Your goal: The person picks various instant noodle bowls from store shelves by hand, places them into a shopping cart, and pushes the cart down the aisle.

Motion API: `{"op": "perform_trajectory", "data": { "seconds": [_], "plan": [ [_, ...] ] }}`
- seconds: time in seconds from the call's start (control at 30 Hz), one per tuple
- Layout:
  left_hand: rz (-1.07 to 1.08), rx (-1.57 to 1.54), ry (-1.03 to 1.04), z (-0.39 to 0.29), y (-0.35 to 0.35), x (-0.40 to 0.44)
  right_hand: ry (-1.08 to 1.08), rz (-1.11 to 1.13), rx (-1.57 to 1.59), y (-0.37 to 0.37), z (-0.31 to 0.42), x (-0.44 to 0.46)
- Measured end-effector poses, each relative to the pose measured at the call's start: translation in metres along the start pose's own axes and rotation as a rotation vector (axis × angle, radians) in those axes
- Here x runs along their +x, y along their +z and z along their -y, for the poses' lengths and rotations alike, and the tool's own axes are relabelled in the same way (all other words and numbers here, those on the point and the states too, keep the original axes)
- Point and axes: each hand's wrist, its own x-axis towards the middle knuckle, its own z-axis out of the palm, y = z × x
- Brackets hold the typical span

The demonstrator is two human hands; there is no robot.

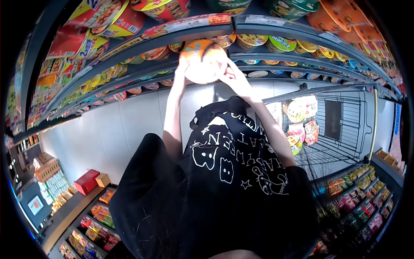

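An orange and white instant noodle bowl (202,60) is held up at the shelf edge, its lower part washed out by glare. My left hand (183,69) grips its left side, and my right hand (230,71) has its fingers against the right side. Just behind the bowl is a shelf row of noodle tubs, among them a green-lidded one (282,44). Above the bowl runs a shelf rail (189,28) with price labels.
At the right stands a wire shopping cart (345,125) holding a white package (302,108) and several snack bags (311,131). Low racks of packets line both lower corners. A red box (87,182) sits on a wooden counter at the left.
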Motion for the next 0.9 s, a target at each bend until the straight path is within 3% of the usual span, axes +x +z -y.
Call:
{"op": "perform_trajectory", "data": {
  "seconds": [0.13,0.37,0.5,0.57,0.7,0.8,0.83,0.9],
  "plan": [
    [-0.323,-0.019,0.011,-0.028,-0.022,0.008,0.012,0.114,-0.161,0.025,0.005,0.06],
    [-0.441,-0.117,0.044,-0.041,-0.026,0.061,-0.062,0.194,-0.317,0.037,0.012,0.119],
    [-0.413,-0.146,0.076,-0.033,-0.027,0.087,-0.051,0.088,-0.382,0.035,0.004,0.129],
    [-0.476,-0.128,0.092,-0.035,-0.016,0.088,0.062,0.099,-0.344,0.035,0.012,0.124],
    [-0.478,-0.149,0.047,-0.03,-0.028,0.106,-0.08,0.091,-0.404,0.03,0.007,0.095],
    [-0.385,-0.127,0.005,-0.031,-0.027,0.111,0.018,0.167,0.026,0.013,-0.051,0.07],
    [-0.365,-0.087,0.013,-0.042,-0.017,0.098,0.235,0.131,0.088,0.007,-0.022,0.041],
    [-0.377,-0.154,0.016,-0.044,-0.015,0.096,0.222,0.101,0.246,-0.018,-0.022,-0.005]
  ]
}}
